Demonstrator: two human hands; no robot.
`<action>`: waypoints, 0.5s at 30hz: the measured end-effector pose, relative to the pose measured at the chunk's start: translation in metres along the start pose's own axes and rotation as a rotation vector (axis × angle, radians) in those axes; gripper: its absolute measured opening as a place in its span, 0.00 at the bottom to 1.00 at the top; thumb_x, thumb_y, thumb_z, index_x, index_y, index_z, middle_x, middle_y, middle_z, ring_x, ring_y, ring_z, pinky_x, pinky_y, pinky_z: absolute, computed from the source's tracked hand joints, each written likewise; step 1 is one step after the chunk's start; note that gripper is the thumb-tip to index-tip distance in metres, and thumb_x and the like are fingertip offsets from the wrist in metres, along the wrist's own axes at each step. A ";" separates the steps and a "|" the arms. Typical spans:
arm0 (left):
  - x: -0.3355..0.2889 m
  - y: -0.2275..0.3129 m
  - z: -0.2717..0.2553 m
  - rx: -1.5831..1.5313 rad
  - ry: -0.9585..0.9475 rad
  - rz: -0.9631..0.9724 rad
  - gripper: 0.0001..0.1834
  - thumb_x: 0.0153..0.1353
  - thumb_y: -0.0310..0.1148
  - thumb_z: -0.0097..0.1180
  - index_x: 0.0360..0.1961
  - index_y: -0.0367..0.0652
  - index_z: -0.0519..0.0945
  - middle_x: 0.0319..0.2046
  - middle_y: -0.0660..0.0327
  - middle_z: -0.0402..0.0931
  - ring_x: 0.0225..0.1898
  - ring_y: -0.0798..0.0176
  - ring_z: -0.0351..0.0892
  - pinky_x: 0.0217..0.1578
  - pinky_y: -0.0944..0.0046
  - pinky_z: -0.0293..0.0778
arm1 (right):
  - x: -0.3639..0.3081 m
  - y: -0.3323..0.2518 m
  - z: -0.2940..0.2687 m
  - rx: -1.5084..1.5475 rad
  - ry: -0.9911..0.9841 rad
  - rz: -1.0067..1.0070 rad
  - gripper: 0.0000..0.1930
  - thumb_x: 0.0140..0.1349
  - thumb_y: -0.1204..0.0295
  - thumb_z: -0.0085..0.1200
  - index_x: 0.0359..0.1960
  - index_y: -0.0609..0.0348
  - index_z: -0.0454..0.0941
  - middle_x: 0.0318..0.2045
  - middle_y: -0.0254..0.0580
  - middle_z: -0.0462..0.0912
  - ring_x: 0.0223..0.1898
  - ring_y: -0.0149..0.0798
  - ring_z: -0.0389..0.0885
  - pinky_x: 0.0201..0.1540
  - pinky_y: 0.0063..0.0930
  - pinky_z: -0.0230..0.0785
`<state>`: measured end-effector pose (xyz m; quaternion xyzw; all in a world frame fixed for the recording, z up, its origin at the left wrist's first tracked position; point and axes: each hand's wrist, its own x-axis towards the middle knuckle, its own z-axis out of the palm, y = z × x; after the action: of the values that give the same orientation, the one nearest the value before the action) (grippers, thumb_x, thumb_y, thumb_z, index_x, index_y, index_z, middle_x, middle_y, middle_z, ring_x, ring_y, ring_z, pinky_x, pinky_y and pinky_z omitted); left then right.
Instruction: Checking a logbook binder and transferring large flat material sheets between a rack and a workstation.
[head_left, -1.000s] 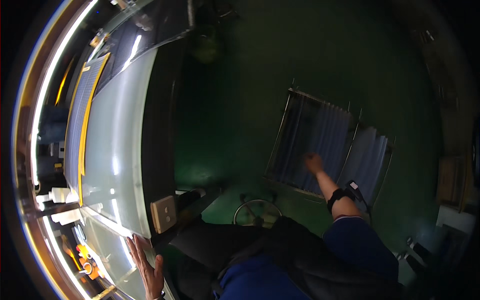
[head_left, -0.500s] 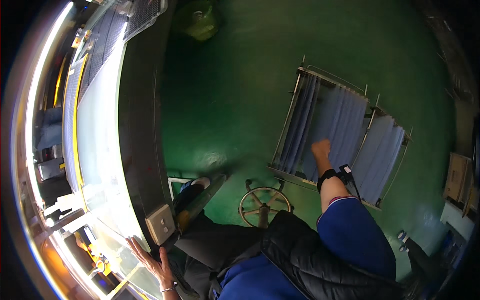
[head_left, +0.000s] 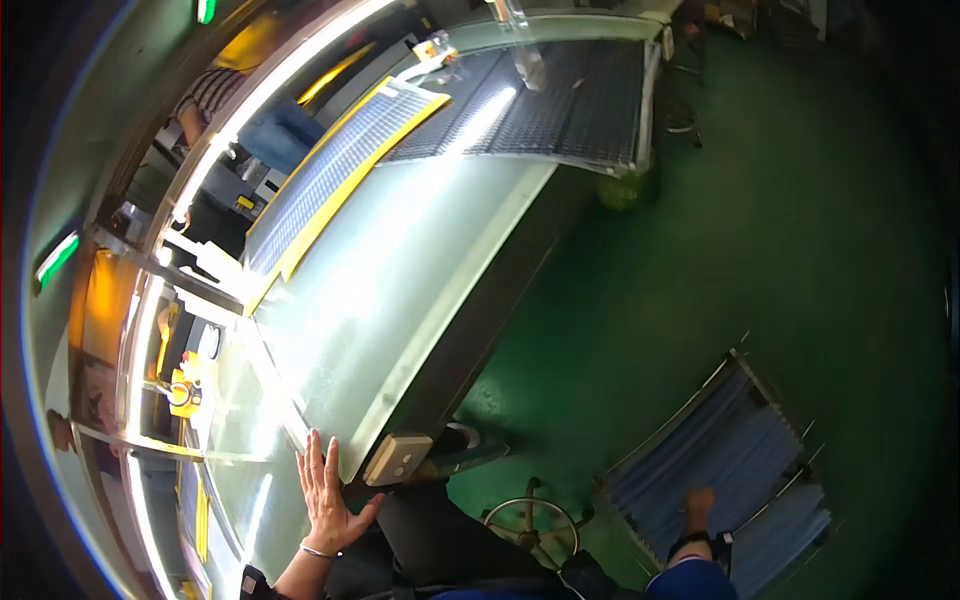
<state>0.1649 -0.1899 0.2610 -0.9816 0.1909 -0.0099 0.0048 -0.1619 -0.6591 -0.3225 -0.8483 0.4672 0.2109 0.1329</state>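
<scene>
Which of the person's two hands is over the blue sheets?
The right hand, with a black strap behind it. The left hand, wearing a bracelet, is at the edge of the lit table.

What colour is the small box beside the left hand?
Cream; the box shows best in the head view.

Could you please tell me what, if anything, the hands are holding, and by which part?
The left hand, open at the table, holds nothing; whether the right hand, over the blue sheets, holds anything cannot be told.
</scene>
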 end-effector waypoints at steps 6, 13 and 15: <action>0.003 0.004 -0.004 -0.003 0.008 -0.019 0.52 0.40 0.50 0.62 0.64 0.44 0.51 0.64 0.41 0.42 0.66 0.42 0.40 0.62 0.43 0.36 | -0.088 -0.041 -0.151 0.572 0.396 -0.072 0.11 0.49 0.70 0.52 0.28 0.68 0.75 0.26 0.56 0.79 0.29 0.53 0.77 0.32 0.43 0.68; -0.006 -0.007 -0.010 -0.059 0.105 -0.001 0.51 0.39 0.49 0.63 0.63 0.43 0.54 0.63 0.40 0.44 0.66 0.42 0.41 0.62 0.41 0.37 | -0.122 -0.067 -0.280 0.552 0.590 0.113 0.10 0.56 0.74 0.46 0.31 0.72 0.74 0.28 0.60 0.78 0.30 0.58 0.76 0.35 0.44 0.67; -0.006 -0.012 -0.009 -0.187 0.150 0.061 0.50 0.41 0.49 0.63 0.62 0.42 0.53 0.63 0.41 0.44 0.66 0.41 0.40 0.62 0.41 0.37 | -0.071 -0.010 -0.286 0.589 0.519 0.187 0.12 0.59 0.71 0.45 0.38 0.69 0.75 0.38 0.59 0.77 0.39 0.56 0.76 0.43 0.43 0.67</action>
<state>0.1633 -0.1762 0.2702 -0.9679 0.2206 -0.0651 -0.1008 -0.1202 -0.7221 -0.0378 -0.7529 0.6008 -0.1418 0.2282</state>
